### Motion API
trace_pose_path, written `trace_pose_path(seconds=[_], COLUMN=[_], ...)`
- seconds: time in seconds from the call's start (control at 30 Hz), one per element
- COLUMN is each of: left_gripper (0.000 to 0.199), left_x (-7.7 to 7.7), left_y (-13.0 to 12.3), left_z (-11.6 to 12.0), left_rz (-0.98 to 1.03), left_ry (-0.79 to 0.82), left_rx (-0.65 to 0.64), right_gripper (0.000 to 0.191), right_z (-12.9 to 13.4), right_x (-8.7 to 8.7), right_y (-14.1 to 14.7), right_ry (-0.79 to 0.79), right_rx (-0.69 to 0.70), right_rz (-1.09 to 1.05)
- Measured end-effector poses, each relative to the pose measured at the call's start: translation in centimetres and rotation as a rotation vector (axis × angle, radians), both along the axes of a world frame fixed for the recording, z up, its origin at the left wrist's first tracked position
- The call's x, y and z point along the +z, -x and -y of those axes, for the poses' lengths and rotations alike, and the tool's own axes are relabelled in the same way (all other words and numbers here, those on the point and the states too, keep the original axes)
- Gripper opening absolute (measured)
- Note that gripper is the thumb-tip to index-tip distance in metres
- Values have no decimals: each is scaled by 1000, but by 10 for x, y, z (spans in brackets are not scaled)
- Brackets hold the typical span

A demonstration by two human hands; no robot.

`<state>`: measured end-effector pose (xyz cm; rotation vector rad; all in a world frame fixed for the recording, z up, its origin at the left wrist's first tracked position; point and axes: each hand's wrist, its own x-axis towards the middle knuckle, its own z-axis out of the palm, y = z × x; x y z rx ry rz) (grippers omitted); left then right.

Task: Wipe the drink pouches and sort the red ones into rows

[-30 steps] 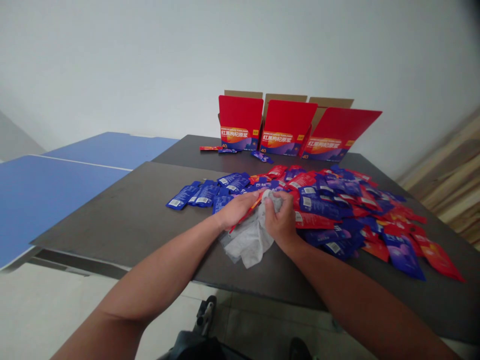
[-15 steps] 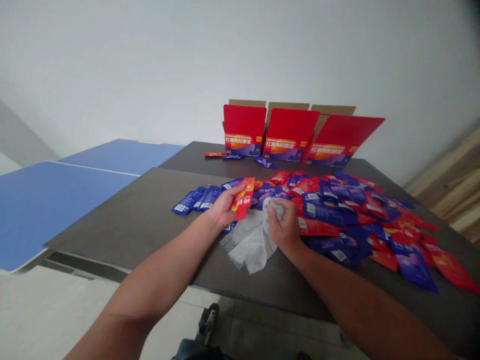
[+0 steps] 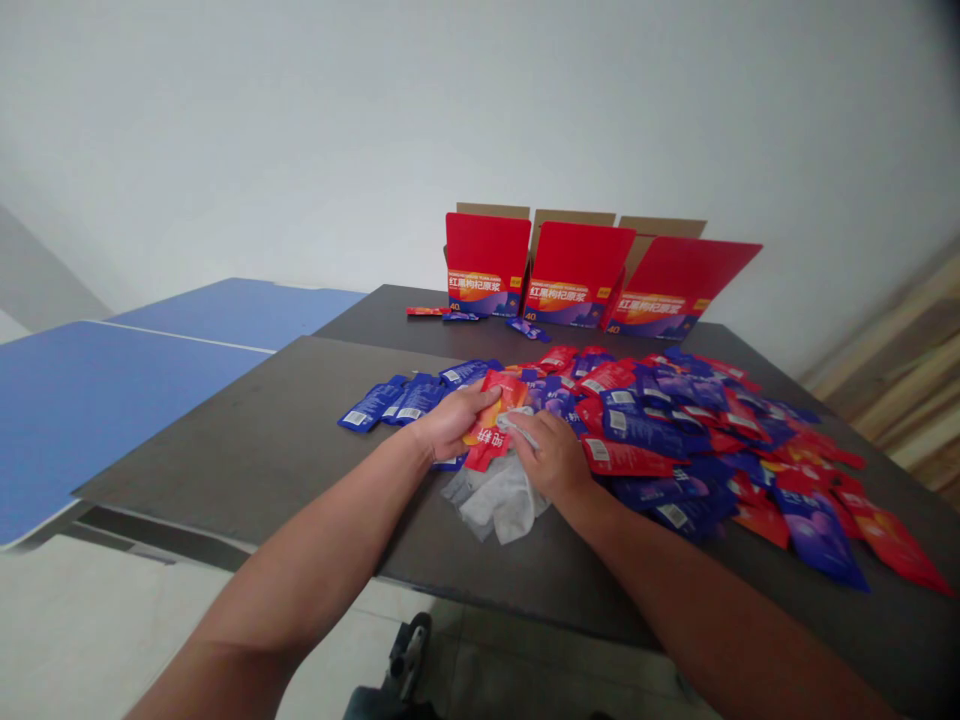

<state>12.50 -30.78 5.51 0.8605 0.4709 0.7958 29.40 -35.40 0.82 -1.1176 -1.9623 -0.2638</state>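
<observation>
My left hand [image 3: 454, 422] is closed on the left edge of a red and orange pouch [image 3: 491, 425], its printed front turned up toward me. A pale grey cloth [image 3: 504, 497] hangs from my right hand [image 3: 553, 455], which is closed around its upper end. That bunched end lies against the right part of the pouch's front. The cloth's lower part drapes over the dark table. Blue pouches [image 3: 420, 397] lie just beyond my left hand, barcodes up. Beside my right hand spreads a heap of red and blue pouches [image 3: 660, 420].
Three red cartons [image 3: 487, 265] with raised flaps stand in a row at the back of the dark table [image 3: 300, 420]. Several small sachets [image 3: 461, 316] lie before them. A blue table [image 3: 150, 400] adjoins on the left. Wooden boards [image 3: 900, 370] lean at the right.
My right hand has moved left with the cloth, bringing its bunched end onto the pouch. The pouch has turned, its front now facing me more fully. My view has shifted slightly.
</observation>
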Motion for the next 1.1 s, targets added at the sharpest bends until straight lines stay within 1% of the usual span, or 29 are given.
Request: trace_pose_path(seconds=[0.07,0.13,0.3,0.37,0.4,0.43,0.47,0.53,0.6,0.67,0.73,0.77,0.83,0.93,1.03,1.1], left_gripper=[44,45,46,46,48,49,50,47,44,43,43,45,54,63,56,52], left_x=[-1,0,3,4,5,6,6,8,8,6,2,0,-2,-2,0,-1], left_y=[2,5,10,11,12,12,11,10,6,1,-4,-6,-11,-15,-17,-15], left_z=[1,2,1,-1,-2,-2,-3,-3,-3,-2,0,1,5,13,17,18], left_rz=[-49,-91,-190,-178,-154,-117,-72,28,98,124,113,93,34,0,-1,-62], left_ry=[-9,-10,24,50,67,84,98,121,143,163,178,189,214,190,113,91], left_rx=[-94,-156,-205,-226,-233,-229,-211,-141,-69,-24,-4,-4,-38,-116,-139,-145], right_gripper=[20,20,20,24,26,29,33,40,42,37,32,30,27,23,21,20], right_z=[-1,-3,-6,-5,-4,-3,-1,4,9,12,12,12,10,7,4,2], right_x=[1,2,5,5,4,4,3,3,5,7,8,8,6,3,3,4], right_y=[0,0,0,0,0,0,1,2,3,4,6,6,7,6,5,4], right_ry=[12,20,34,7,-25,-65,-106,-158,-173,-190,-213,-216,-194,-129,-57,-6], right_rx=[-25,-42,-113,-135,-122,-82,-13,167,314,403,438,426,342,200,80,-19], right_rz=[-88,-176,-365,-426,-435,-417,-370,-219,-71,30,91,101,70,-59,-212,-315])
